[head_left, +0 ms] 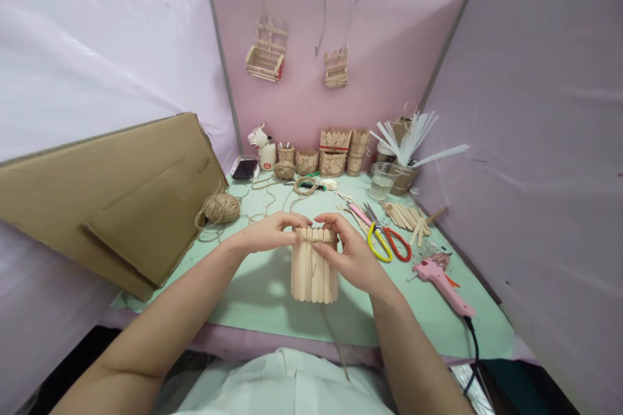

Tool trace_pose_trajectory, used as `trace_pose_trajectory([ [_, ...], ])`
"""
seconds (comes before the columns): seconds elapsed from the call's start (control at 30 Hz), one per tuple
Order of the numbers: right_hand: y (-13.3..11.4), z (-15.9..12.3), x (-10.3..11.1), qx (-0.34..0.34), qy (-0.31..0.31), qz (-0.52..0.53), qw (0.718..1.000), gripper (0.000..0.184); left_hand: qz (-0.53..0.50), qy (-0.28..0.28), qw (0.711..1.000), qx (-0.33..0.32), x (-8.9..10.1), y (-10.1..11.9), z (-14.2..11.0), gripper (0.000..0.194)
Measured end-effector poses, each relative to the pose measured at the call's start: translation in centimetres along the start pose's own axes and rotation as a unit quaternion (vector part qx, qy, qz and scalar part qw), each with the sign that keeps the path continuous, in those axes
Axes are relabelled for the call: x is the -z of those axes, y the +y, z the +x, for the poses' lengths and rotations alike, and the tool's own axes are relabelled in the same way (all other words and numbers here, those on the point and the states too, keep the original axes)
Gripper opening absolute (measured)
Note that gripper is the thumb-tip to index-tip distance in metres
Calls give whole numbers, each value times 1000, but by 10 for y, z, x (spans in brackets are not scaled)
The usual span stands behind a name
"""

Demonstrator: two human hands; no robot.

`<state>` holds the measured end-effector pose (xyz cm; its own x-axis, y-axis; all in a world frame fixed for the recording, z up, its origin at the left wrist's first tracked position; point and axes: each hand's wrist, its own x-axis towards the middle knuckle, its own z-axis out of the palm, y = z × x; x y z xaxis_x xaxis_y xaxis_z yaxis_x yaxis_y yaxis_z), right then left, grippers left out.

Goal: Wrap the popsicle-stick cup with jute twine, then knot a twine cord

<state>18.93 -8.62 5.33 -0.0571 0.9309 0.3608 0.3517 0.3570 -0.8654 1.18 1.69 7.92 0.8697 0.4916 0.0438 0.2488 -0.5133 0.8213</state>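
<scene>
Between my hands is a round holder made of popsicle sticks (315,275), standing upright above the front of the table. A strand of twine (318,238) runs around it near the top. My left hand (275,231) grips the upper left rim, thumb in front and fingers behind. On the right side, my right hand (353,254) has its thumb against the front by the twine and its fingers at the rim. A loose length of twine (335,340) hangs below the holder toward my lap. The holder's inside and back are hidden.
Scissors (384,243) with yellow and red handles lie right of my hands, near loose sticks (406,217). A pink glue gun (445,286) rests at the right edge. A twine ball (221,207) sits left, beside cardboard (141,207). Stick holders (333,162) and a cup (381,185) stand behind.
</scene>
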Motion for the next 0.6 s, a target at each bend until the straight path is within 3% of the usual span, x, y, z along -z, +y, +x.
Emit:
trace_pose_trajectory([
  [0.27, 11, 1, 2, 7, 12, 25, 1000, 35, -141, -4, 990, -22, 3, -26, 3, 38],
  [0.43, 28, 8, 2, 41, 75, 113, 990, 32, -277, 97, 954, -58, -11, -59, 11, 80],
  [0.5, 35, 11, 1, 68, 110, 142, 981, 32, -334, 84, 937, -53, -22, -65, 14, 96],
  [0.6, 40, 14, 1, 87, 125, 137, 979, 32, -361, 29, 931, -53, -38, -66, 17, 101],
])
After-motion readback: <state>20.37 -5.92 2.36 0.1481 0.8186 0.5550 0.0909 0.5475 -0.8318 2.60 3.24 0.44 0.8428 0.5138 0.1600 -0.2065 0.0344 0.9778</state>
